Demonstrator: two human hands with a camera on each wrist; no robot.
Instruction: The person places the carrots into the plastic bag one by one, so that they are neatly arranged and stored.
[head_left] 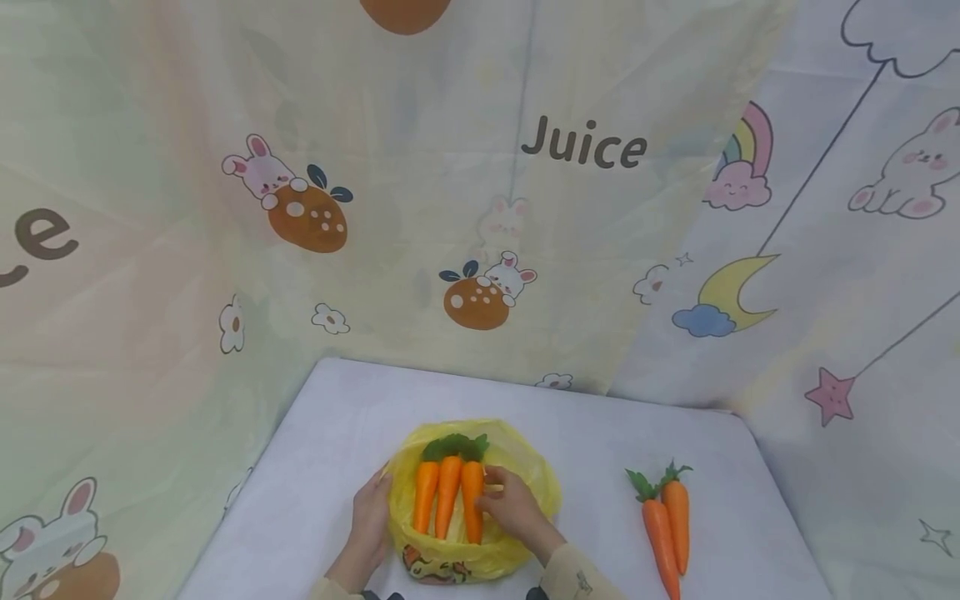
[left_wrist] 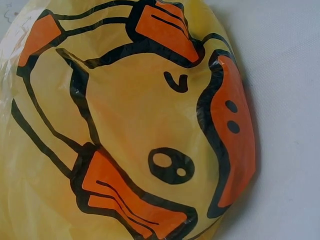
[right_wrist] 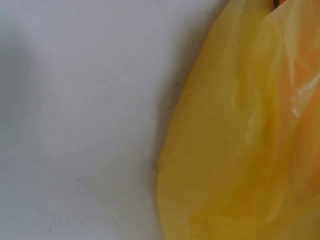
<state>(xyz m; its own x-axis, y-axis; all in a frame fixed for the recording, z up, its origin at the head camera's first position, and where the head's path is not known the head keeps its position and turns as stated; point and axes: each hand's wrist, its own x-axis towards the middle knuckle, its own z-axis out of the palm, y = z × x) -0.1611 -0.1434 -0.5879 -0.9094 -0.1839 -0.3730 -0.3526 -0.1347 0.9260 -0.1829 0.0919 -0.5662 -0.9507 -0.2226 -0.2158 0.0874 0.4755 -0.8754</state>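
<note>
A yellow plastic bag [head_left: 532, 475] lies with its mouth spread, and three orange carrots [head_left: 448, 492] with green tops rest side by side in it. My left hand [head_left: 369, 512] grips the bag's left rim. At the rightmost carrot [head_left: 472, 500], my right hand [head_left: 513, 504] reaches inside the bag and pinches the carrot's side with thumb and fingers. The left wrist view is filled by the bag's printed cartoon face [left_wrist: 135, 115]. In the right wrist view the bag's yellow side [right_wrist: 215, 150] shows orange through the plastic. Neither wrist view shows a hand.
Two more carrots [head_left: 663, 533] with leafy tops lie together on the white table [head_left: 600, 450], right of the bag. Behind and beside the table hang printed curtains [head_left: 405, 350] with rabbits, flowers and the word Juice.
</note>
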